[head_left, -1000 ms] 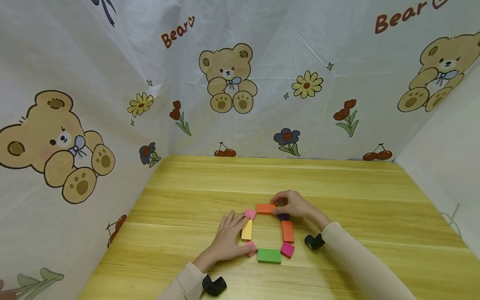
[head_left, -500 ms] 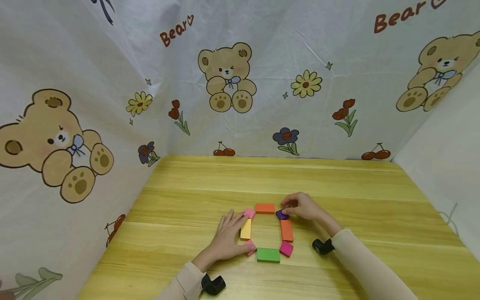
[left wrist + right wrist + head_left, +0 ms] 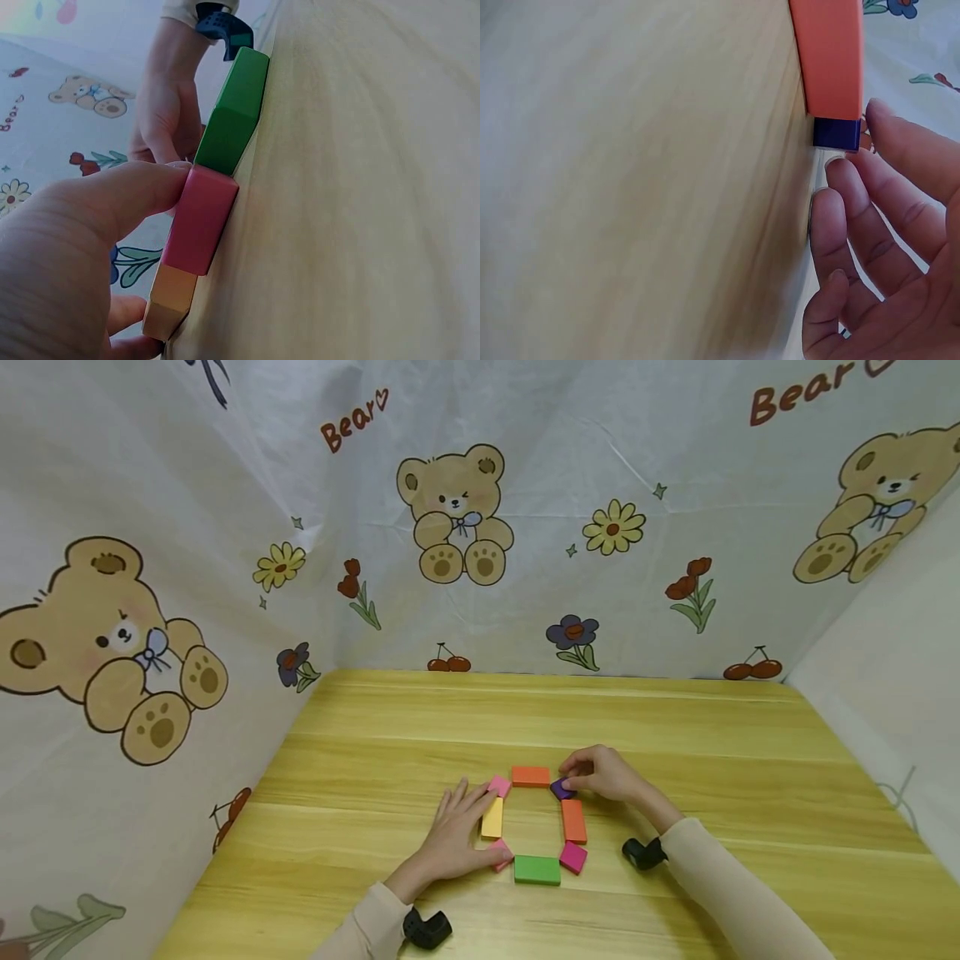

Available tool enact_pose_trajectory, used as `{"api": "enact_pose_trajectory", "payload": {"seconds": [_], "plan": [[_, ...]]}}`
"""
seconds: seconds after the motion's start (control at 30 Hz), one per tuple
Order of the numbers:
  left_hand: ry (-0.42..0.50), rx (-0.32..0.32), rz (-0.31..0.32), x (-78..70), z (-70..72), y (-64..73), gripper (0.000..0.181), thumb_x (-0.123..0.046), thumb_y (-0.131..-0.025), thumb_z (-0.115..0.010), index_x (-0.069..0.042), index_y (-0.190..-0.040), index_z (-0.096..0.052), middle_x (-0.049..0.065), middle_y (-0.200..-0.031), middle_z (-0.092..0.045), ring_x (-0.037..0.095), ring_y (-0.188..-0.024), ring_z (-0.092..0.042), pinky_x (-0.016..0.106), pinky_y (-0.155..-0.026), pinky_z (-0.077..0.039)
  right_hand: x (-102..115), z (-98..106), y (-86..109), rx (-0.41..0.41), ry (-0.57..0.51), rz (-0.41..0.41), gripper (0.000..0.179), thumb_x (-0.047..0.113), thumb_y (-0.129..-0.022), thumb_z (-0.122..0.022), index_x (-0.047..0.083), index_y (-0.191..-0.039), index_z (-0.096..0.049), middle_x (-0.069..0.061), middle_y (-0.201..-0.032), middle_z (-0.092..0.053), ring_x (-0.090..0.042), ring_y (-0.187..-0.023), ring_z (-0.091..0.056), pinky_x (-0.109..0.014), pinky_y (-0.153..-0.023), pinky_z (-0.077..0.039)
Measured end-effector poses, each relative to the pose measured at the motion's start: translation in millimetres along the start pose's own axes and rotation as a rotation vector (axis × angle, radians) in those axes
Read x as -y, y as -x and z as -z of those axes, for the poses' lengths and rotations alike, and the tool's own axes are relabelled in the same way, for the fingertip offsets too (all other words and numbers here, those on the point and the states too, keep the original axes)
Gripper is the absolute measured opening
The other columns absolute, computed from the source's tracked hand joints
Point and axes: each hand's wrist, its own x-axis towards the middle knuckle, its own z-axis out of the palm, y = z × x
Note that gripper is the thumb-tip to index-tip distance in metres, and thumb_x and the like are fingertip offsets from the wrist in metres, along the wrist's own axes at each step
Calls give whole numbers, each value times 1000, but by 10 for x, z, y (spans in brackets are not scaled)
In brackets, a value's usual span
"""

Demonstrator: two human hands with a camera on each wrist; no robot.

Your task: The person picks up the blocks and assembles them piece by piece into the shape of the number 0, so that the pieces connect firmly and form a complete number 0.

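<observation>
Small coloured blocks form a rounded ring on the wooden table. My left hand [image 3: 453, 843] spreads over its left side, thumb at a pink block [image 3: 199, 221] and fingertips on another pink block [image 3: 499, 786]. Between these two lies a yellow block [image 3: 492, 818]. At the far right corner my right hand [image 3: 609, 774] pinches a purple block [image 3: 836, 133], thumb over it and index finger at its edge. It sits between an orange block [image 3: 530, 777] at the back and a second orange block [image 3: 573, 821] on the right. The other right fingers curl loosely behind.
A magenta block [image 3: 573, 857] and a green block [image 3: 537, 870] make up the ring's near side. Bear-printed cloth [image 3: 480, 610] walls the back and left of the wooden table [image 3: 420, 718]. Black wrist devices [image 3: 427, 930] are worn on both arms.
My right hand has moved right from the back orange block to the purple block, then nudged it very slightly left. My left hand has stayed in place.
</observation>
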Motion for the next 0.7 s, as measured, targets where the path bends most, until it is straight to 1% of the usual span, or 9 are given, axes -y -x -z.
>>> {"api": "enact_pose_trajectory", "payload": {"seconds": [0.13, 0.23, 0.33, 0.43, 0.53, 0.6, 0.67, 0.7], "plan": [[-7, 12, 6, -8, -6, -5, 94, -61, -81, -68, -15, -154, -32, 9, -160, -30, 42, -150, -8, 63, -118, -4, 1, 18, 45, -17, 3, -6, 26, 14, -88, -72, -3, -107, -70, -12, -97, -72, -16, -83, -64, -21, -72, -52], [1, 16, 9, -11, -6, -9, 94, -61, -80, -68, -15, -154, -31, 10, -160, -29, 41, -150, -8, 63, -118, -3, -17, 31, 91, -34, 14, -26, 30, 17, -88, -72, -3, -110, -69, -11, -100, -72, -16, -87, -65, -21, -75, -53], [13, 11, 4, -9, -6, -10, 95, -60, -80, -69, -15, -154, -31, 11, -159, -29, 42, -150, -8, 63, -118, -3, -42, 43, 149, -56, 38, -37, 31, 19, -88, -72, -1, -112, -69, -10, -103, -71, -17, -90, -65, -22, -77, -53], [13, 5, 6, -3, -10, -7, 95, -60, -80, -70, -16, -154, -31, 11, -159, -29, 41, -150, -8, 63, -118, -3, -45, 61, 220, -86, 61, -30, 31, 20, -89, -72, 0, -112, -69, -11, -104, -71, -19, -91, -65, -26, -78, -53], [22, 8, 21, -1, 0, 2, 95, -60, -79, -70, -16, -155, -31, 11, -160, -28, 40, -150, -8, 62, -118, -3, -29, 81, 297, -121, 79, -30, 33, 22, -89, -72, 0, -113, -69, -13, -106, -71, -22, -92, -65, -31, -80, -54], [30, 2, 31, 2, 22, 4, 95, -60, -80, -70, -17, -154, -31, 11, -160, -27, 39, -150, -10, 62, -118, -6, -5, 85, 354, -157, 101, -41, 36, 23, -89, -72, -1, -116, -68, -15, -110, -70, -25, -94, -65, -37, -81, -54], [33, -16, 43, 3, 71, 8, 92, -60, -82, -68, -16, -154, -31, 12, -161, -25, 40, -150, -11, 62, -118, -9, 19, 78, 412, -197, 148, -43, 40, 25, -90, -71, -1, -120, -66, -17, -116, -67, -30, -97, -65, -44, -84, -54], [20, -34, 48, 11, 101, 7, 91, -59, -83, -67, -16, -154, -31, 13, -161, -24, 41, -150, -11, 63, -118, -10, 29, 69, 443, -222, 187, -41, 43, 27, -90, -70, -1, -123, -65, -19, -119, -66, -33, -101, -64, -48, -86, -53]]}}
